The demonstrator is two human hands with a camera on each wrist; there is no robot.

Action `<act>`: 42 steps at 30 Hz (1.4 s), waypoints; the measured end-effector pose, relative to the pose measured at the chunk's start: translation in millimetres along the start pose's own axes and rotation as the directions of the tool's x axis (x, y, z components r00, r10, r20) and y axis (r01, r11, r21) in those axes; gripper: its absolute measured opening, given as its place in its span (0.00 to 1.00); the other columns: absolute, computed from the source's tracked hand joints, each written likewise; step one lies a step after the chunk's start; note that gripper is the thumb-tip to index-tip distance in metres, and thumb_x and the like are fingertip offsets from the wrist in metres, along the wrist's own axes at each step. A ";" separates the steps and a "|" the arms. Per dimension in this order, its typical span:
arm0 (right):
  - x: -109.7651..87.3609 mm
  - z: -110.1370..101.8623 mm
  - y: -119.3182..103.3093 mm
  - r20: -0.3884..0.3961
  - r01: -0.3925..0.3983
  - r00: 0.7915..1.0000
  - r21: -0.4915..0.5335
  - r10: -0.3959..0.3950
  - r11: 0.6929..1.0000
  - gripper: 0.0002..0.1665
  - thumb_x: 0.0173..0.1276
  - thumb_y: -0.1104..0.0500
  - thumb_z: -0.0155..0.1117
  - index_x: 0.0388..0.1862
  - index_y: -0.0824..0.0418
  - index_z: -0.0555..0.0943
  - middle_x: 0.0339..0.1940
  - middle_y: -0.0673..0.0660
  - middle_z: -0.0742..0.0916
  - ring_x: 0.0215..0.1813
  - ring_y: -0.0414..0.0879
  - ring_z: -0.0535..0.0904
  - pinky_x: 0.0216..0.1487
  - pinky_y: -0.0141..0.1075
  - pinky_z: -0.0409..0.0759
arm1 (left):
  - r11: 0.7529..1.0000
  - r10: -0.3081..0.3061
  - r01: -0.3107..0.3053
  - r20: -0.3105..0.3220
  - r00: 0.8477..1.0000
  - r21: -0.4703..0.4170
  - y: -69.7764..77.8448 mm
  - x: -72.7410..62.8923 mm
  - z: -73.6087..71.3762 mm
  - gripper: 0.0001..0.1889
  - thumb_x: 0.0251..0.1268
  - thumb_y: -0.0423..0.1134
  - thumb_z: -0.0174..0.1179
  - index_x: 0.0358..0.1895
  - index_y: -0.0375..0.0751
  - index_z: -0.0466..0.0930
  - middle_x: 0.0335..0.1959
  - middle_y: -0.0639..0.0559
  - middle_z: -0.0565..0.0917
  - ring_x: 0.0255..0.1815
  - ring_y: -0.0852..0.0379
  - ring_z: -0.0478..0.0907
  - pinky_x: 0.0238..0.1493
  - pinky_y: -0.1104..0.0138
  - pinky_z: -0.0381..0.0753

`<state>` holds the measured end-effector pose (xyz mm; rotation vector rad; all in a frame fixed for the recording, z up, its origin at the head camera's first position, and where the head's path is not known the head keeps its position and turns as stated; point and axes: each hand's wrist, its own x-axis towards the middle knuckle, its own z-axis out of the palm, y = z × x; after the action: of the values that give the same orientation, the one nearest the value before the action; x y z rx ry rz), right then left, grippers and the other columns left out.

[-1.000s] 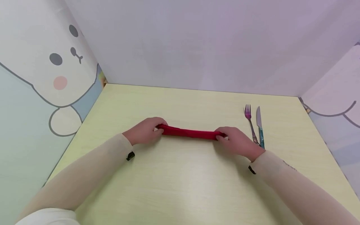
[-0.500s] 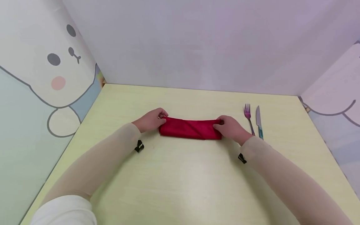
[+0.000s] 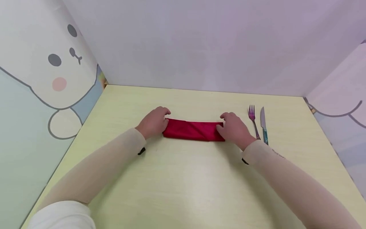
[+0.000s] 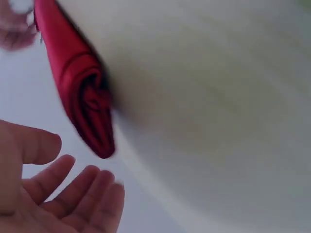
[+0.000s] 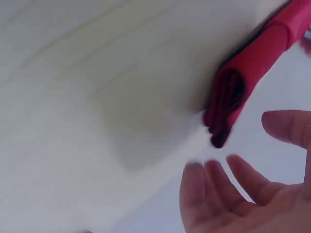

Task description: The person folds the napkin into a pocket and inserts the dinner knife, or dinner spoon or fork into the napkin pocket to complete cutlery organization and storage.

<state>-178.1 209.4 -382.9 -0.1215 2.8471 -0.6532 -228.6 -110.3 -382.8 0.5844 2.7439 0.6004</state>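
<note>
A red cloth napkin [image 3: 190, 129], folded into a flat band of several layers, lies across the table in the head view. At its left end is my left hand [image 3: 153, 122], fingers spread and apart from the cloth. My right hand [image 3: 235, 129] is at the opposite end, thumb and fingers parted. The left wrist view shows the rolled end of the napkin [image 4: 90, 107] with a gap to my loosely bent fingers [image 4: 87, 199]. In the right wrist view, the layered end of the napkin [image 5: 233, 97] likewise sits away from my fingers [image 5: 218, 189].
To the right on the pale wooden table [image 3: 177, 184] lie a fork [image 3: 254, 119] and a knife [image 3: 264, 124] with a teal handle, side by side. A pale wall sheet [image 3: 194, 47] stands behind the table, with printed panels at both sides.
A second ago both hands pinched the napkin as a narrow strip. It was laid down nearer the far edge, showing its broader face, and both hands have since let go.
</note>
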 end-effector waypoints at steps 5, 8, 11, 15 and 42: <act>-14.7 21.3 -29.7 0.044 0.373 0.923 -0.355 -0.383 0.857 0.45 0.73 0.39 0.64 0.78 0.65 0.67 0.76 0.66 0.70 0.78 0.64 0.61 0.77 0.58 0.60 | 0.879 0.244 -0.266 0.105 0.964 0.396 32.5 -23.4 10.3 0.30 0.75 0.50 0.59 0.74 0.40 0.70 0.72 0.41 0.72 0.73 0.41 0.68 0.74 0.51 0.66; -18.2 35.0 -36.2 0.189 0.459 0.889 -0.375 -0.418 0.805 0.57 0.70 0.27 0.59 0.85 0.58 0.55 0.85 0.62 0.56 0.84 0.63 0.44 0.80 0.59 0.46 | 0.821 0.260 -0.348 0.246 0.934 0.452 35.9 -29.4 19.2 0.40 0.73 0.60 0.58 0.81 0.47 0.61 0.82 0.41 0.58 0.82 0.37 0.51 0.80 0.49 0.50; -18.1 45.6 -34.0 0.263 0.433 0.897 -0.355 -0.356 0.828 0.62 0.68 0.21 0.53 0.87 0.53 0.46 0.87 0.59 0.48 0.85 0.64 0.35 0.80 0.61 0.39 | 0.817 0.207 -0.355 0.345 0.916 0.454 30.7 -29.5 24.0 0.46 0.71 0.67 0.56 0.85 0.54 0.50 0.85 0.45 0.45 0.84 0.38 0.38 0.81 0.49 0.40; -17.3 53.3 -29.8 0.278 0.377 0.915 -0.338 -0.291 0.862 0.64 0.65 0.18 0.50 0.87 0.49 0.42 0.87 0.59 0.44 0.84 0.66 0.32 0.78 0.66 0.37 | 0.821 0.190 -0.365 0.393 0.899 0.438 21.7 -25.8 24.1 0.48 0.69 0.70 0.56 0.85 0.58 0.45 0.86 0.48 0.41 0.85 0.41 0.34 0.81 0.49 0.38; -38.0 42.6 -2.4 0.233 0.453 0.890 -0.339 -0.393 0.825 0.59 0.69 0.22 0.52 0.86 0.55 0.52 0.85 0.64 0.55 0.84 0.64 0.43 0.81 0.58 0.43 | 0.847 0.250 -0.409 0.426 0.869 0.338 -9.0 -26.3 17.5 0.47 0.70 0.71 0.53 0.85 0.63 0.43 0.86 0.58 0.36 0.85 0.48 0.27 0.81 0.51 0.43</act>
<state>-131.3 194.2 -412.0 -0.8544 2.7685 -0.1258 -202.4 -123.4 -397.6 1.1685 2.4194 -0.0579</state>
